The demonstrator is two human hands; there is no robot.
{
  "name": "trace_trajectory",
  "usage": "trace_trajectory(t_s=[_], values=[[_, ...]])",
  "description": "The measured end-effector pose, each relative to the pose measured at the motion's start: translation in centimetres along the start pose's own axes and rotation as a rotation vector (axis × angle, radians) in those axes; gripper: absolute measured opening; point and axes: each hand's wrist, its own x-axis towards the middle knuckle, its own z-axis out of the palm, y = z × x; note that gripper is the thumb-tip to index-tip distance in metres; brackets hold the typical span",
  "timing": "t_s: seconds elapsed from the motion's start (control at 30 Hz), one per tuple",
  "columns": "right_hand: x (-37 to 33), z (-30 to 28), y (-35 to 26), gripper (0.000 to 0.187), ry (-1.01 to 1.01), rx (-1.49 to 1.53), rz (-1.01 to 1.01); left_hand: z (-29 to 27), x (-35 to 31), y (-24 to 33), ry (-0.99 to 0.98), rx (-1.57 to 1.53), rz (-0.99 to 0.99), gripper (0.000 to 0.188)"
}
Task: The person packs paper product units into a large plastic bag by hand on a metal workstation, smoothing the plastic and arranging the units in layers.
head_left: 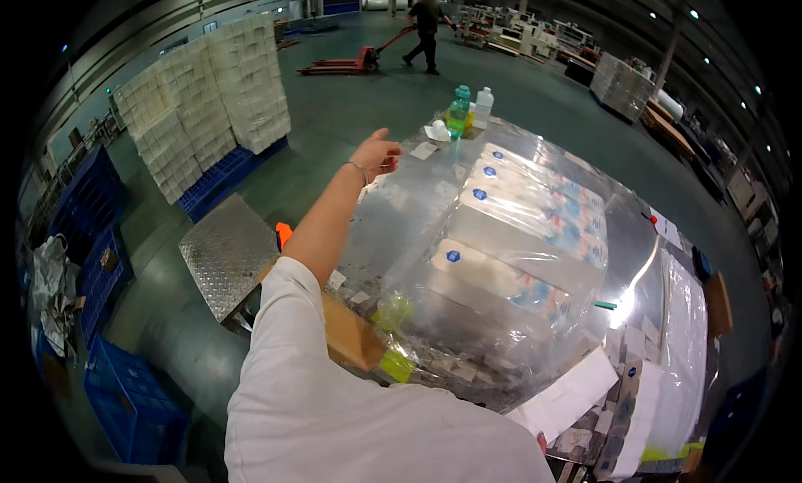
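Clear plastic film [501, 349] lies over white packs [530, 224] mid-table, on the metal tabletop [393, 200]. Packs sit side by side, long axes running upper left to lower right, blue-marked ends facing upper left. Loose white piece [572, 391] at the near edge runs the other way, lower left to upper right. Film glare blurs the pack prints; film edges hard to trace. Sleeve and torso cut off the near table edge and nearly all of the right hand [541, 443]: only a bit of finger shows, right by the loose piece's lower end. Can't tell if it grips or just touches. Left hand [378, 155] is stretched over the far left table edge, short of the green bottle [459, 113]. Fingers slightly apart, loosely bent; contact with the film unclear.
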Motion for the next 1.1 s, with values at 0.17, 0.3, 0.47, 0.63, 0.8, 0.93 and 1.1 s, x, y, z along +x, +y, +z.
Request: trace_trajectory(t_s=[0.17,0.3,0.47,0.63,0.8,0.93,1.1], values=[[0.2,-0.7,0.4,0.063,0.01,0.029,0.005,1.3,0.9,0.1,-0.034,0.006,0.016,0.068],[0.5,-1.1,0.7,0.063,0.008,0.06,0.011,1.5,1.2,0.0,-0.045,0.007,0.004,0.069],[0.6,-2.2,1.2,0.064,0.013,0.086,0.017,2.4,1.8,-0.4,-0.056,0.024,-0.029,0.07],[0.4,-3.0,1.7,0.064,0.022,0.099,0.017,2.7,2.3,-1.6,-0.07,0.04,-0.046,0.07],[0.5,-3.8,1.9,0.066,0.024,0.106,0.029,2.4,2.7,-2.8,-0.074,0.04,-0.082,0.069],[0.4,-3.7,1.8,0.068,0.03,0.119,0.067,2.0,2.7,-3.6,-0.093,0.039,-0.105,0.068],[-0.8,-1.6,1.3,0.067,0.033,0.112,0.033,4.3,2.5,-4.0,-0.192,0.082,-0.102,0.065]])
